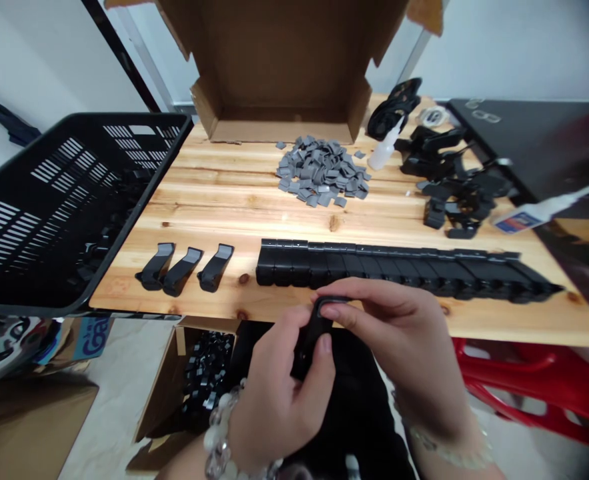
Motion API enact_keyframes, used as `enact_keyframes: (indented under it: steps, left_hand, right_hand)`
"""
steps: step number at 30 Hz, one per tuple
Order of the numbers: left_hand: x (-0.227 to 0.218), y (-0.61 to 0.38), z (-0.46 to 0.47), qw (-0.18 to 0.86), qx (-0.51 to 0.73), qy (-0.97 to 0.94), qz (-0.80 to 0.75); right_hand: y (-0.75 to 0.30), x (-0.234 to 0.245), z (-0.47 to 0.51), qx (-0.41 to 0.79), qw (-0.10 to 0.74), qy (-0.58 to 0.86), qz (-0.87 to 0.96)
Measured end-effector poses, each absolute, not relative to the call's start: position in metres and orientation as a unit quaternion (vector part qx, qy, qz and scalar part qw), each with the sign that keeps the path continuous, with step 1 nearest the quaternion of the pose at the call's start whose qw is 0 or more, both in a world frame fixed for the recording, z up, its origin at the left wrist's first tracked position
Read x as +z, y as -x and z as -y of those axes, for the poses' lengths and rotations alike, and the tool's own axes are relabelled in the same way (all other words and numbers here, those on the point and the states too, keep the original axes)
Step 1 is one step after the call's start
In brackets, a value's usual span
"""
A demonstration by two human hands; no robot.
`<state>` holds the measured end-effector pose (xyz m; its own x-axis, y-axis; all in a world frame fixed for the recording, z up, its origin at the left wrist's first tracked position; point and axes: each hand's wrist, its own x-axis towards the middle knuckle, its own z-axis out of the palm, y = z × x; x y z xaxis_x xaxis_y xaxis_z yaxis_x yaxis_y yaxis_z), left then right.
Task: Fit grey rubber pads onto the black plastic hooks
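Both hands meet over my lap, just off the table's front edge. My left hand (294,380) is closed around a curved black plastic part (315,327), its thumb along the side. With thumb and forefinger, my right hand (399,327) pinches the upper end of the same part. Whether a grey pad sits under the right thumb is hidden. Behind the hands runs a long row of similar black parts (344,263), packed side by side. To the left lie three separate black parts (181,270), each with a grey pad on its upper end.
A pile of small grey pads (321,170) lies mid-table before an open cardboard box (294,127). White glue bottles (385,150) and loose black parts (459,193) are at right. A black crate (19,310) stands left; a carton of black pieces (161,380) sits below. A red stool (534,380) is lower right.
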<state>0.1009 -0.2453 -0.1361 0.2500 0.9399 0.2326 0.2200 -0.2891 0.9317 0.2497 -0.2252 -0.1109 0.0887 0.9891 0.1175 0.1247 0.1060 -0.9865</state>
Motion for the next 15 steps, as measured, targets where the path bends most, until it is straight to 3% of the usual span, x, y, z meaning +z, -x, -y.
enact_keyframes:
  steps: [15]
  left_hand:
    - [-0.1361,-0.0958,0.2458,0.418,0.404,-0.669,-0.463]
  right_hand:
    - [-0.2470,-0.1089,0.2225,0.426,0.487,0.550,0.527]
